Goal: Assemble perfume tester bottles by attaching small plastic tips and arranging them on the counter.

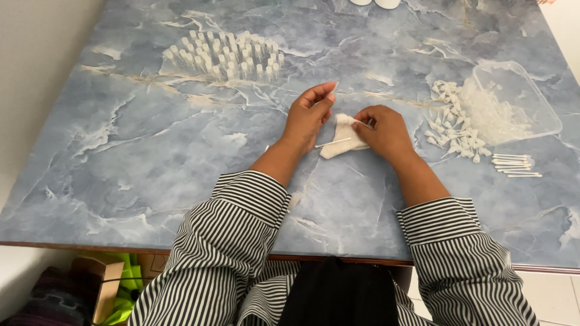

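My left hand (308, 116) rests on the blue marbled table (151, 157), fingers pinched on a thin white stick (333, 143) that lies across a cream cloth pad (344, 140). My right hand (384, 130) sits just right of the pad, fingertips pinching its upper edge. Both arms wear black-and-white striped sleeves.
Several small white tubes (225, 54) stand upright in rows at the back left. A clear plastic tub (513, 102) lies tipped at the right, small white pieces (456, 124) spilling from it. Several white sticks (513, 164) lie beside them. Two white objects (374, 3) touch the far edge.
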